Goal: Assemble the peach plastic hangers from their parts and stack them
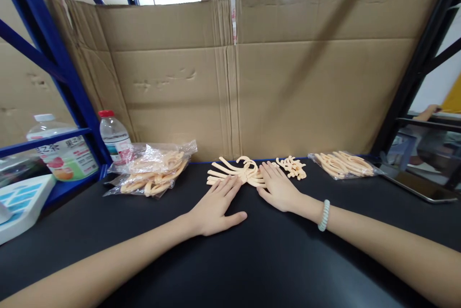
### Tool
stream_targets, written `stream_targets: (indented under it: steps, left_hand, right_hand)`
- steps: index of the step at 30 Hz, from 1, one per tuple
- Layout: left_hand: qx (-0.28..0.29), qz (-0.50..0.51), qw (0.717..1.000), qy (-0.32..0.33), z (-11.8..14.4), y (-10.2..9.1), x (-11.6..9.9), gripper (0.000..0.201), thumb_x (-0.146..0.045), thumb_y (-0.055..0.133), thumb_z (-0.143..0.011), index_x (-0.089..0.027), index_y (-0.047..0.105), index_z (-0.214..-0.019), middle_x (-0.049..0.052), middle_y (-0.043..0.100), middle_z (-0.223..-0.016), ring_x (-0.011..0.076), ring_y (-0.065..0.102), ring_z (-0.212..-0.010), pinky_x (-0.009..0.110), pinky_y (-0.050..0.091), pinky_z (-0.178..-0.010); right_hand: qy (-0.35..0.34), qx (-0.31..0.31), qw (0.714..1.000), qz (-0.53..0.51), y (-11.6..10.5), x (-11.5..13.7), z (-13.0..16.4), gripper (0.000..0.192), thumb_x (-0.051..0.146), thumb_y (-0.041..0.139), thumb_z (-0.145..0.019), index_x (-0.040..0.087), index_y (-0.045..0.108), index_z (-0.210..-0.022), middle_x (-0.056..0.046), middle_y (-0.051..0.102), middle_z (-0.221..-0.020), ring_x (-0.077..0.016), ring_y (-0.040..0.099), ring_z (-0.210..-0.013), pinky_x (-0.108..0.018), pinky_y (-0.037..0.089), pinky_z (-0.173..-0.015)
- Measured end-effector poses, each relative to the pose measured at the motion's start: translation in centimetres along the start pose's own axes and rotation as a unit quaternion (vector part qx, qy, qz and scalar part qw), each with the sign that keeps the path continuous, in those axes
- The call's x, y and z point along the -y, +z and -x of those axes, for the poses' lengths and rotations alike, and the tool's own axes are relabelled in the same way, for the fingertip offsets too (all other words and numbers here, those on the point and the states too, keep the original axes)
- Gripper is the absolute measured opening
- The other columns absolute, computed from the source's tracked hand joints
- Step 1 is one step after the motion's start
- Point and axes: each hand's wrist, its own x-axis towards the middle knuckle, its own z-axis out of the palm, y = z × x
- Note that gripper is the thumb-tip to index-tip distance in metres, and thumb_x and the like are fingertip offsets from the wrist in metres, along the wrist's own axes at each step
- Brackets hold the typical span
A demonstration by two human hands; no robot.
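On black table (252, 269): both hands flat, fingers spread, left hand (216, 207), right hand (279, 188) touching loose hooks (237, 171); bags (153, 171) hold more.

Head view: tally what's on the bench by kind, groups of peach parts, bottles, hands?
Bagged peach parts: 2, left bag, right bag
Loose peach piles: 2, big pile, small pile
Bottles: 2, red-capped bottle, white-capped bottle
Hands flat on bench: 2, left hand, right hand
Total: 8

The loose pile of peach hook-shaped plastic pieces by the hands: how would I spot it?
On the black tabletop, before the cardboard wall, find the loose pile of peach hook-shaped plastic pieces at both hands' fingertips. Unlike the bagged bundles at either side, it lies unwrapped.
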Motion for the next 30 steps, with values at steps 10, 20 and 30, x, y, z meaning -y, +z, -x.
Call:
stream_targets:
  steps: [10,20,30]
  left_hand:
    - [-0.165,0.020,0.982,0.086,0.6,-0.2,-0.6,0.025,-0.021,0.050,-0.087,-0.020,0.062,-0.109,0.009,0.063,-0.119,0.0240,0.054,-0.117,0.043,0.042,-0.101]
    - [-0.171,0.033,0.977,0.122,0.5,-0.3,-0.8,0.019,-0.014,0.044,-0.088,-0.018,0.063,-0.090,0.006,0.067,-0.095,0.0188,0.061,-0.089,0.033,0.049,-0.082]
    - [-0.164,0.036,0.977,0.128,0.4,-0.3,-0.7,0.021,-0.015,0.043,-0.088,-0.018,0.063,-0.088,0.007,0.067,-0.090,0.0184,0.060,-0.086,0.032,0.049,-0.081]
  right_hand:
    - [-0.105,-0.149,0.983,-0.021,-1.1,0.5,0.7,0.036,0.019,0.046,-0.082,0.010,0.056,-0.116,-0.016,0.058,-0.118,-0.0312,0.047,-0.116,-0.047,0.037,-0.099]
    - [-0.236,-0.153,0.959,0.002,-1.4,1.3,1.1,0.012,0.015,0.045,-0.084,0.016,0.057,-0.080,-0.007,0.058,-0.078,-0.0212,0.049,-0.079,-0.035,0.038,-0.072]
    - [-0.232,-0.151,0.961,-0.017,-1.4,1.2,1.1,0.017,0.014,0.042,-0.085,0.017,0.057,-0.078,-0.004,0.057,-0.070,-0.0188,0.049,-0.069,-0.033,0.036,-0.067]
